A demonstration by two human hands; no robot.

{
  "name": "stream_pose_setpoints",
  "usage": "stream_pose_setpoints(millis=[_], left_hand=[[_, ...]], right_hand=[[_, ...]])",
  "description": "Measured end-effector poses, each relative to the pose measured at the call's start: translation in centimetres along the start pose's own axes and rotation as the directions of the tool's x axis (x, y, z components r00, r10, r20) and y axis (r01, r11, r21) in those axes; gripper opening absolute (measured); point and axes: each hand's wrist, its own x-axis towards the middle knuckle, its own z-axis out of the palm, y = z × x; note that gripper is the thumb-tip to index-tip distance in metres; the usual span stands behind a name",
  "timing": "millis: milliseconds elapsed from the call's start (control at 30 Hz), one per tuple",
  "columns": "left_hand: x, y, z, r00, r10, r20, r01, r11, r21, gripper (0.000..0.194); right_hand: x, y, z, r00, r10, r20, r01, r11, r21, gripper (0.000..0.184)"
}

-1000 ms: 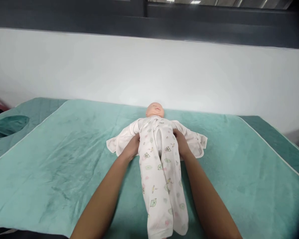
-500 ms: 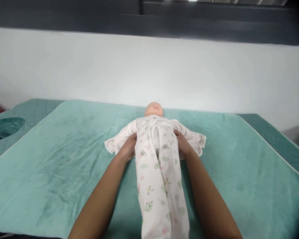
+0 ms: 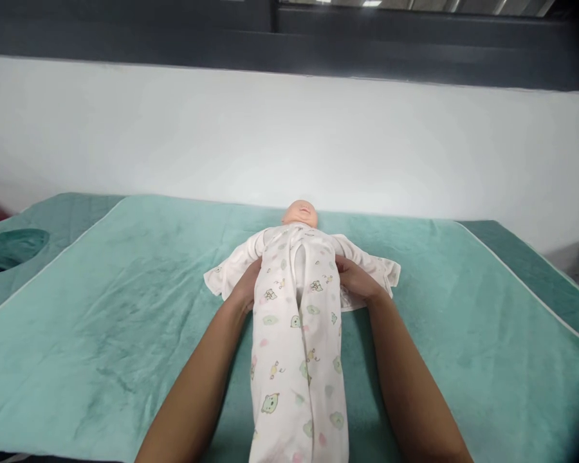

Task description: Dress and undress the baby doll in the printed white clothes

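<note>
A baby doll lies on its back, its bald head (image 3: 300, 213) near the wall. A white long-sleeved top (image 3: 238, 260) is on it, with the sleeves spread out to both sides. Over its front lie white baby pants (image 3: 296, 341) with green and pink animal prints, the legs stretching toward me and an open slit in the middle. My left hand (image 3: 248, 283) grips the left edge of the pants, its fingertips hidden at the doll's side. Along the right edge, my right hand (image 3: 356, 278) closes on the pants, with its fingers partly tucked out of sight.
A green plush cover (image 3: 125, 321) with white piping spreads under the doll. Behind it rises a white wall (image 3: 289, 135) topped by a dark window frame (image 3: 174, 38). On the far left, a darker green pad (image 3: 89, 206) has an oval hollow (image 3: 14, 247).
The lower part of the pants has swung a little to the left. My right hand has shifted slightly, showing more of its back; both hands remain at the doll's sides.
</note>
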Motion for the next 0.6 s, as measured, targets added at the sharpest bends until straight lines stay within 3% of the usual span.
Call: stream_pose_setpoints(millis=[200, 433, 600], left_hand=[[0.3, -0.4, 0.3, 0.999, 0.002, -0.037, -0.003, 1.0, -0.02, 0.051], [1.1, -1.8, -0.4, 0.999, 0.001, -0.041, -0.004, 0.996, -0.085, 0.059], [0.6, -1.5, 0.4, 0.994, 0.063, -0.091, -0.067, 0.997, -0.037, 0.05]], right_hand=[[0.4, -0.3, 0.8, 0.992, -0.065, -0.109, 0.046, 0.984, -0.173, 0.029], [0.9, 0.0, 2.5, 0.946, -0.091, -0.312, 0.07, 0.994, -0.078, 0.041], [1.2, 1.2, 2.3, 0.932, -0.146, -0.333, 0.096, 0.982, -0.162, 0.044]])
